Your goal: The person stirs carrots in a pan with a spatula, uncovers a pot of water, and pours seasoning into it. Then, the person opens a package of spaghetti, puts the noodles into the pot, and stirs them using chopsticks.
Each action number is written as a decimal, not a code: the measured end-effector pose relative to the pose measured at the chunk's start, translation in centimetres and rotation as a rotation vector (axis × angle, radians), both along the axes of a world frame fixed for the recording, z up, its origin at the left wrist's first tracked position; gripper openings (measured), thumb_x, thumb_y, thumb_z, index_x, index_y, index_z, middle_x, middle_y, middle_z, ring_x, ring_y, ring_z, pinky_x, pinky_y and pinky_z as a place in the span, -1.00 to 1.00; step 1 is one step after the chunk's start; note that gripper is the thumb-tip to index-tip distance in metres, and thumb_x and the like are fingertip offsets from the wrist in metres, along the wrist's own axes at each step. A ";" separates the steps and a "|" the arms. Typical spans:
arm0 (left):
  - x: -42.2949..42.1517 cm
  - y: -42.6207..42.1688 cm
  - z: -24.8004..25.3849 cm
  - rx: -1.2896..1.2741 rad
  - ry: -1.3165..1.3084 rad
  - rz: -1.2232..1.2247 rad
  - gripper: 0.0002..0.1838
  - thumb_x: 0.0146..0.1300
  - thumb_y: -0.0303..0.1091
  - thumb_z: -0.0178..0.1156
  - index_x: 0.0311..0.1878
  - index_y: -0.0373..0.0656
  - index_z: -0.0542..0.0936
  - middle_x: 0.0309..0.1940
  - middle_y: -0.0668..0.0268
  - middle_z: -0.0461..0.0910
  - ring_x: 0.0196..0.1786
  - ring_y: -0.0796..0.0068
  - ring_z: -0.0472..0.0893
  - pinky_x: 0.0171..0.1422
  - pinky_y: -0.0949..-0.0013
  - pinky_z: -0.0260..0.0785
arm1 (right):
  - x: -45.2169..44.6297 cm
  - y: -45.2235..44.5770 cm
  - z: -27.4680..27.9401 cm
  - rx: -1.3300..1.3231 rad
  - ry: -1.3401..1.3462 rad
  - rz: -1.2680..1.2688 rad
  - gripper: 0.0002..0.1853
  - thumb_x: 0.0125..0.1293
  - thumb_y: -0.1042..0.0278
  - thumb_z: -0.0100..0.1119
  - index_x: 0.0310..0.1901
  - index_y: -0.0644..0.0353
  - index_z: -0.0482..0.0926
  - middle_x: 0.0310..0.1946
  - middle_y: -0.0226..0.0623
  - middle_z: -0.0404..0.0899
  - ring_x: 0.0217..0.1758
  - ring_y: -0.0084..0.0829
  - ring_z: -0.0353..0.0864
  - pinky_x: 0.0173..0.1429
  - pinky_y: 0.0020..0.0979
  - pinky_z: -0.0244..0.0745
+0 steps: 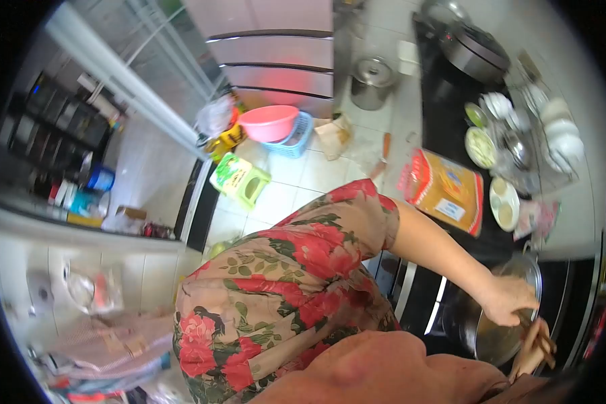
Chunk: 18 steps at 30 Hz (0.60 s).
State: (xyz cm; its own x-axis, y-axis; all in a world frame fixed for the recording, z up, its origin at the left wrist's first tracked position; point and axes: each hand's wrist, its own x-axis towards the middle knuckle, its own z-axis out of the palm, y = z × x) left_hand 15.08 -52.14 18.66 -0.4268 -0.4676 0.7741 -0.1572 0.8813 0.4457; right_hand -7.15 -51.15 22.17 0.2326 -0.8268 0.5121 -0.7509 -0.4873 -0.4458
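Observation:
A metal pan (486,337) sits on the stove at the lower right. My left hand (510,301) reaches over its rim with the fingers closed round a short brownish thing (524,316), whose kind I cannot make out. Just beside it my right hand (534,347) is curled at the same brownish thing; what it holds is partly hidden. The inside of the pan shows only in part, brownish and blurred.
On the black counter lie an orange-yellow food packet (451,192), a bowl of pale cut pieces (481,148) and a white dish (504,204). A rice cooker (475,54) stands farther along. On the floor are a green stool (241,179), a pink basin (269,123) and a metal pot (372,84).

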 end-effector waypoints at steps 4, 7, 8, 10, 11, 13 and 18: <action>3.6 -0.5 2.6 0.061 0.018 0.026 -0.48 -0.04 -0.28 0.20 0.02 -0.34 0.49 -0.12 -0.07 0.50 0.00 -0.07 0.50 0.07 0.04 0.37 | 1.7 2.0 6.1 0.108 -0.212 -0.017 -0.72 0.42 0.33 0.04 -0.30 0.45 0.52 -0.50 -0.12 0.59 -0.54 -0.40 0.59 -0.49 -0.48 0.49; 4.6 -0.4 2.7 0.055 0.075 0.065 -0.48 -0.07 -0.27 0.20 -0.01 -0.37 0.53 -0.17 -0.07 0.55 0.00 -0.07 0.50 0.09 0.06 0.38 | 2.4 4.3 8.9 0.067 -0.199 0.069 -0.66 0.45 0.25 -0.01 -0.30 0.44 0.52 -0.54 -0.08 0.60 -0.61 -0.40 0.59 -0.56 -0.50 0.51; 4.7 -2.1 2.7 0.065 0.093 0.071 -0.49 -0.08 -0.28 0.20 -0.03 -0.37 0.53 -0.20 -0.06 0.55 0.00 -0.06 0.50 0.08 0.07 0.39 | 2.3 2.2 9.1 0.156 -0.204 0.067 -0.65 0.45 0.25 -0.02 -0.31 0.44 0.52 -0.53 -0.09 0.61 -0.60 -0.41 0.60 -0.55 -0.50 0.51; 5.0 -2.3 2.7 0.070 0.085 0.049 -0.52 -0.04 -0.30 0.20 -0.02 -0.34 0.52 -0.14 -0.07 0.51 0.00 -0.07 0.50 0.06 0.04 0.38 | 2.5 1.2 8.6 0.295 -0.234 0.064 -0.66 0.45 0.26 -0.03 -0.33 0.43 0.53 -0.51 -0.10 0.61 -0.59 -0.43 0.60 -0.53 -0.52 0.52; 5.1 -2.5 2.6 0.074 0.076 0.022 -0.55 -0.01 -0.32 0.20 -0.02 -0.32 0.50 -0.09 -0.07 0.47 -0.01 -0.08 0.50 0.03 0.02 0.38 | 2.9 -0.1 7.7 0.358 -0.260 0.065 -0.66 0.44 0.27 -0.02 -0.33 0.43 0.53 -0.51 -0.10 0.62 -0.58 -0.43 0.61 -0.52 -0.52 0.52; 5.1 -2.8 2.7 0.085 0.058 -0.010 -0.57 0.00 -0.31 0.20 -0.03 -0.30 0.52 -0.11 -0.05 0.49 -0.01 -0.07 0.51 0.04 0.03 0.38 | 4.0 -2.0 6.4 0.444 -0.211 0.080 -0.70 0.44 0.30 0.01 -0.27 0.44 0.53 -0.48 -0.12 0.61 -0.50 -0.45 0.60 -0.43 -0.51 0.52; 3.6 -5.8 1.1 0.103 0.127 -0.038 -0.59 -0.09 -0.28 0.21 -0.13 -0.26 0.60 -0.27 -0.01 0.60 -0.12 -0.03 0.57 -0.02 0.04 0.42 | 3.8 -5.0 0.8 0.255 -0.096 0.179 -0.77 0.38 0.38 0.14 -0.13 0.45 0.52 -0.39 -0.10 0.59 -0.41 -0.40 0.57 -0.32 -0.43 0.57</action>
State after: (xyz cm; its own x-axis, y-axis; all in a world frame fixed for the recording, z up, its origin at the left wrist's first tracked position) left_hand 18.70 -57.96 19.78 -0.3478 -0.5327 0.7716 -0.0611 0.8341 0.5483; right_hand -3.40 -56.11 22.99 0.3469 -0.8814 0.3207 -0.6119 -0.4718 -0.6348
